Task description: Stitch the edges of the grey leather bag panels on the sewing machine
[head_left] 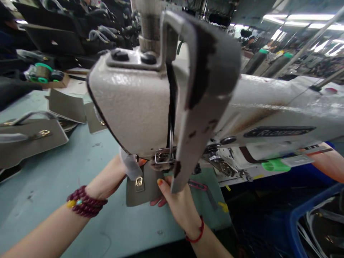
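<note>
A grey-brown bag panel [149, 191] with a gold buckle [139, 182] and a plastic-wrapped handle [130, 165] lies under the head of a sewing machine [131, 107]. My right hand [178, 200] grips the panel's right edge, thumb on top and fingers beneath. At the panel's left side, my left hand [115, 175] is closed on it beside the handle; the handle and machine head hide most of its fingers. The needle area is mostly covered by the machine's metal guard [199, 96].
More bag panels [29, 139] lie at the left on the pale green table [88, 233]. A pink-handled tool [198, 185] rests right of my right hand. Thread spools [43, 73] stand at the back left. A blue bin [292, 218] sits at lower right; another person's arm [329, 163] shows behind the machine.
</note>
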The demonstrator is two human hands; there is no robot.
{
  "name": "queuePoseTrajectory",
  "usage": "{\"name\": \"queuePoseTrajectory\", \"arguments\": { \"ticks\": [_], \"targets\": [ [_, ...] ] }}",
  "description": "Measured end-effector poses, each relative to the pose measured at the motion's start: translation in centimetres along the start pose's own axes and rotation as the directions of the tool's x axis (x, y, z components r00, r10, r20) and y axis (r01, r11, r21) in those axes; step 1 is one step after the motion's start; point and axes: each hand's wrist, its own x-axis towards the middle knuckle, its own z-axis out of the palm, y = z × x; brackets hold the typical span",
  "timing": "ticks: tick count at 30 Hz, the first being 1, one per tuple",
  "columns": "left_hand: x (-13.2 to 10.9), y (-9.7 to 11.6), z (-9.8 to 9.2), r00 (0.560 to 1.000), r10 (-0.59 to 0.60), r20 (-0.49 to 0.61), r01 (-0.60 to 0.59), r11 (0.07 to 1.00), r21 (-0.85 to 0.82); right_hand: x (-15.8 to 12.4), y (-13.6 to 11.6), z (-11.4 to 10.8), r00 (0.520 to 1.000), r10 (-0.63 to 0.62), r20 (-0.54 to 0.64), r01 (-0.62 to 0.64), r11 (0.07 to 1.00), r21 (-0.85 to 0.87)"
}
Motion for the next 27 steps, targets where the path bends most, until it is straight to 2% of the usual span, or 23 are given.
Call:
{"name": "queuePoseTrajectory", "arguments": {
  "ticks": [3,4,6,9,12,15,17,19,21,25,27],
  "targets": [
    [-0.5,-1.4,-1.1,0.990,-0.039,-0.139,0.035,0.999,-0.032,0.2,0.0,0.3,1.000,0.006,0.006,-0.007,0.999,0.045],
    [-0.9,-1.8,-1.3,0.980,-0.074,-0.186,0.058,0.994,-0.089,0.2,0.0,0.4,1.000,0.012,0.010,-0.012,0.998,0.067],
    [-2.1,-2.9,-1.2,0.963,-0.170,-0.208,0.112,0.958,-0.262,0.4,0.2,0.8,1.000,0.023,0.020,-0.025,0.993,0.113],
    [-5.1,-5.1,0.6,0.958,-0.233,-0.171,0.109,0.839,-0.533,0.4,0.5,1.1,0.999,0.025,0.046,-0.032,0.985,0.168],
    [-7.5,-6.9,3.4,0.975,-0.160,-0.153,0.022,0.756,-0.655,0.2,0.6,1.2,0.996,0.026,0.091,-0.044,0.977,0.210],
    [-7.9,-7.1,5.6,0.977,-0.141,-0.160,0.006,0.769,-0.639,0.1,0.5,1.1,0.995,0.018,0.100,-0.038,0.977,0.208],
    [-7.4,-6.5,6.1,0.957,-0.238,-0.165,0.088,0.782,-0.617,-0.1,0.3,1.0,0.996,0.006,0.088,-0.022,0.983,0.183],
    [-6.8,-6.0,6.0,0.918,-0.363,-0.158,0.222,0.802,-0.554,-0.2,0.2,0.9,0.997,-0.007,0.077,-0.005,0.988,0.156],
    [-6.7,-5.6,5.4,0.892,-0.412,-0.184,0.312,0.858,-0.409,-0.4,0.2,0.8,0.997,-0.014,0.073,0.005,0.993,0.122],
    [-7.1,-4.9,4.4,0.879,-0.394,-0.269,0.389,0.918,-0.073,-1.1,0.3,0.1,0.994,0.006,0.111,-0.015,0.996,0.083],
    [-7.2,-4.3,4.4,0.878,-0.366,-0.309,0.384,0.923,-0.002,-1.2,0.4,-0.2,0.991,0.022,0.130,-0.031,0.997,0.071]
  ]
}}
